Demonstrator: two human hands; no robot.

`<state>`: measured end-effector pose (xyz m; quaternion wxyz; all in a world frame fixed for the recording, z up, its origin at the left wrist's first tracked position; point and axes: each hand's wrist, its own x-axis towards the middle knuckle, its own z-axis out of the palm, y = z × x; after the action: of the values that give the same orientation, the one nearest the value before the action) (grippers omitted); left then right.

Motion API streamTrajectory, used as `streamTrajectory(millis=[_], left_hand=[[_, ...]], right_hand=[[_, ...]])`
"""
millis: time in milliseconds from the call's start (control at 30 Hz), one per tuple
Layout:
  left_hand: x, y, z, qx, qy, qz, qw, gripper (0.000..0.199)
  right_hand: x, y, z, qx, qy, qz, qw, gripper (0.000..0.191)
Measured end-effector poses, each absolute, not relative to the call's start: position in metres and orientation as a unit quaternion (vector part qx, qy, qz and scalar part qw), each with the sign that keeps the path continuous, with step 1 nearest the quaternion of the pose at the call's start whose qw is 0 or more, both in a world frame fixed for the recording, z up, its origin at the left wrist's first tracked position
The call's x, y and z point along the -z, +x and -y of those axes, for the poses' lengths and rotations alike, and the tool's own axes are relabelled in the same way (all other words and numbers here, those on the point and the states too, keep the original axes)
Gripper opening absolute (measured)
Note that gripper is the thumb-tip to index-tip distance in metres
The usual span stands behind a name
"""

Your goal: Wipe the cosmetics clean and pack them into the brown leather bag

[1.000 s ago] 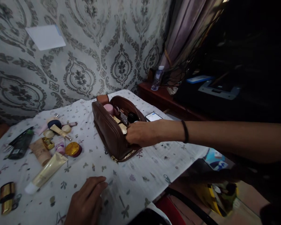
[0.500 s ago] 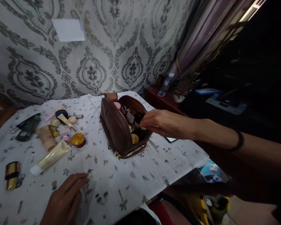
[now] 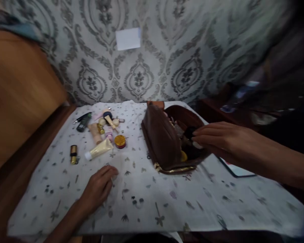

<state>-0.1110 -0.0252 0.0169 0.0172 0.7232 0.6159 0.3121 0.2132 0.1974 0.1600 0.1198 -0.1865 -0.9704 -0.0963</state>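
Note:
A brown leather makeup bag [image 3: 159, 141] stands unzipped on the patterned cloth, with several small items inside, among them a yellow round one [image 3: 183, 156]. My right hand [image 3: 215, 136] reaches into the bag's mouth from the right, its fingers pressed together at the tips. A pale round object [image 3: 197, 145] shows just under these fingers; I cannot tell whether they grip it. My left hand [image 3: 100, 185] rests on the cloth with loosely bent fingers and nothing in them. Nearest to it are a cream tube with a white cap [image 3: 100, 149] and a gold-lidded jar [image 3: 120, 141].
Further cosmetics lie at the left, including a beige tube [image 3: 95, 133], a dark green bottle [image 3: 84, 122] and a gold-and-black lipstick [image 3: 73, 154]. A phone [image 3: 239, 170] lies under my right forearm. Beyond the table's right edge stands a plastic bottle [image 3: 239, 96]. A wooden panel [image 3: 20, 91] borders the left.
The view has swung to the left, so the bag and cosmetics appear further right. My right hand stays at the bag's opening, and my left hand still rests on the cloth.

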Motion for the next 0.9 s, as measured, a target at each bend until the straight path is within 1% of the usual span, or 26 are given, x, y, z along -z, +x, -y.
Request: streamTrajectory(millis=[67,133,167,200,267,300,367,400,467,533,600,667,733,800,833,900], left_hand=[[-0.019,-0.12,0.025,-0.303,0.702,-0.644,0.034,0.031],[-0.02,-0.128,0.026,-0.298,0.678,-0.671,0.037,0.029],[-0.019,-0.13,0.027,-0.293,0.67,-0.682,0.034,0.027],[-0.018,-0.132,0.028,-0.286,0.666,-0.689,0.029,0.025],[-0.015,-0.134,0.032,-0.263,0.673,-0.691,0.019,0.026],[-0.013,-0.135,0.036,-0.247,0.681,-0.689,0.013,0.03],[-0.01,-0.136,0.044,-0.213,0.698,-0.684,0.002,0.045],[-0.01,-0.136,0.048,-0.198,0.705,-0.681,-0.001,0.052],[-0.009,-0.136,0.057,-0.172,0.715,-0.678,-0.002,0.065],[-0.009,-0.136,0.064,-0.155,0.718,-0.679,-0.002,0.072],[-0.007,-0.134,0.068,-0.145,0.705,-0.694,-0.011,0.068],[-0.004,-0.133,0.069,-0.141,0.679,-0.72,-0.031,0.053],[0.001,-0.133,0.067,-0.138,0.656,-0.74,-0.058,0.038],[0.004,-0.135,0.065,-0.134,0.645,-0.748,-0.078,0.031],[0.005,-0.137,0.063,-0.132,0.642,-0.75,-0.083,0.028],[0.005,-0.14,0.059,-0.128,0.634,-0.758,-0.082,0.025]], right_hand=[[-0.158,0.205,-0.19,0.06,-0.11,0.977,0.17,0.042],[-0.15,0.191,-0.175,0.013,-0.081,0.976,0.201,0.037],[-0.143,0.182,-0.166,-0.015,-0.074,0.977,0.201,0.036],[-0.134,0.173,-0.156,-0.046,-0.063,0.981,0.18,0.036],[-0.112,0.152,-0.135,-0.074,-0.028,0.981,0.175,0.036],[-0.1,0.141,-0.127,-0.073,-0.015,0.985,0.155,0.034],[-0.079,0.119,-0.114,-0.061,-0.001,0.986,0.153,0.029],[-0.07,0.108,-0.11,-0.067,-0.012,0.988,0.137,0.027],[-0.057,0.086,-0.108,-0.12,-0.052,0.982,0.133,0.024],[-0.047,0.065,-0.112,-0.194,-0.126,0.963,0.139,0.017],[-0.04,0.044,-0.119,-0.252,-0.21,0.933,0.148,0.014],[-0.034,0.026,-0.127,-0.288,-0.267,0.902,0.178,0.017],[-0.028,0.01,-0.134,-0.301,-0.301,0.872,0.24,0.023],[-0.023,-0.003,-0.14,-0.291,-0.334,0.846,0.297,0.041],[-0.021,-0.008,-0.141,-0.279,-0.349,0.839,0.31,0.051],[-0.017,-0.016,-0.144,-0.255,-0.364,0.842,0.305,0.064]])
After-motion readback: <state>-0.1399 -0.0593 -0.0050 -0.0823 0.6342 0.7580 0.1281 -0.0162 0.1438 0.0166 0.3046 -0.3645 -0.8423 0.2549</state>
